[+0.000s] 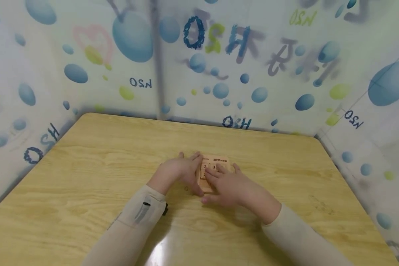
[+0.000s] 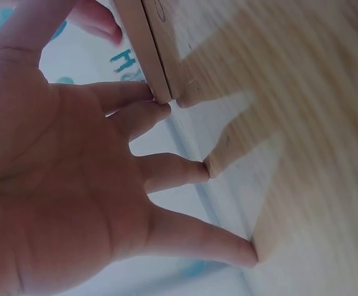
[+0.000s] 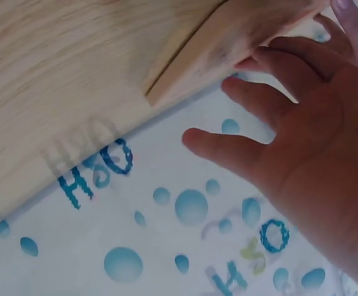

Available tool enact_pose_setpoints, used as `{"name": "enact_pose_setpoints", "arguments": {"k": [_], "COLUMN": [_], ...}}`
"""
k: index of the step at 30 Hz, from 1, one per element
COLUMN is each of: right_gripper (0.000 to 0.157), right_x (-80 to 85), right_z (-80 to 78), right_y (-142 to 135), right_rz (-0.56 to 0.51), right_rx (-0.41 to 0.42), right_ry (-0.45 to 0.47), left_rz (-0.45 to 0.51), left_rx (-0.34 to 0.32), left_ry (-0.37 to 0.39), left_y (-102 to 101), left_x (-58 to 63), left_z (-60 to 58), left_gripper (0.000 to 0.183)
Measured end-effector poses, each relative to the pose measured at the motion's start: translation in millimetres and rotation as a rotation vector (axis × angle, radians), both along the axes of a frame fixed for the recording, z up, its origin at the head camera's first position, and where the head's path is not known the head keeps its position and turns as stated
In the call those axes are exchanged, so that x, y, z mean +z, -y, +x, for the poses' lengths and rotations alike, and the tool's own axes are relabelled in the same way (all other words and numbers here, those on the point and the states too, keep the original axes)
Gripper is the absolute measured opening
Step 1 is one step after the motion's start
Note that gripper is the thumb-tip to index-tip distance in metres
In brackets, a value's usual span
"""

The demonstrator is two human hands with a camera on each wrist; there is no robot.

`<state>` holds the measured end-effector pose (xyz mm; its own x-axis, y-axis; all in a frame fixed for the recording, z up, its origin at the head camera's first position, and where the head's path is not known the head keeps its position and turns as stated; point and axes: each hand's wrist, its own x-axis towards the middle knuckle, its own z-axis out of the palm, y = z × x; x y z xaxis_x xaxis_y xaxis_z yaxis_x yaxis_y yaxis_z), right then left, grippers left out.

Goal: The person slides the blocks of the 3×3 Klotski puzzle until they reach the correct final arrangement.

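A light wooden number puzzle board (image 1: 215,159) lies flat on the table, with tiles marked 2 and 3 showing. My left hand (image 1: 183,171) spans its left side, holding it with the thumb at the near corner and fingertips at the far corner. In the left wrist view, two fingertips of the left hand (image 2: 80,172) meet the board's corner (image 2: 157,80), while the other fingers spread onto the table. Over the board's right part lies my right hand (image 1: 231,186), fingers extended above the tiles and thumb by the near edge. It hides several tiles.
The wood-grain table (image 1: 126,147) reaches to a wall (image 1: 269,55) printed with blue bubbles and letters at the back and sides. Both forearms wear light sleeves (image 1: 129,221), and a small dark object shows at the left cuff.
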<state>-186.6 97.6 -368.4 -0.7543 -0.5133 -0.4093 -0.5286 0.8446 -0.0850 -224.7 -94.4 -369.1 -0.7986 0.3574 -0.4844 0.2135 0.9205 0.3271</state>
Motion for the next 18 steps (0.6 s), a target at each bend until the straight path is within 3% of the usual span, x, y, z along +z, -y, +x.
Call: {"name": "enact_pose_setpoints", "arguments": {"k": [3, 8, 14, 18], "right_gripper": [0.085, 0.080, 0.080, 0.081], "right_x": [3.9, 11.8, 6.2, 1.5], "right_z": [6.3, 29.6, 41.4, 41.1], "right_y": [-6.4, -10.4, 5.1, 6.3], "right_rz": [0.034, 0.060, 0.020, -0.012], "right_rx": [-0.045, -0.073, -0.024, 0.005], "right_ry": [-0.003, -0.048, -0.116, -0.090], "left_rz": [0.000, -0.012, -0.011, 0.002], "left_rx": [0.009, 0.029, 0.019, 0.010], "left_ry": [0.001, 0.001, -0.011, -0.015], "left_y": [0.4, -3.0, -2.9, -3.0], "left_x": [-1.5, 1.6, 2.9, 0.3], "left_z": [0.3, -0.6, -1.6, -0.4], "left_gripper": [0.135, 0.136, 0.137, 0.136]}}
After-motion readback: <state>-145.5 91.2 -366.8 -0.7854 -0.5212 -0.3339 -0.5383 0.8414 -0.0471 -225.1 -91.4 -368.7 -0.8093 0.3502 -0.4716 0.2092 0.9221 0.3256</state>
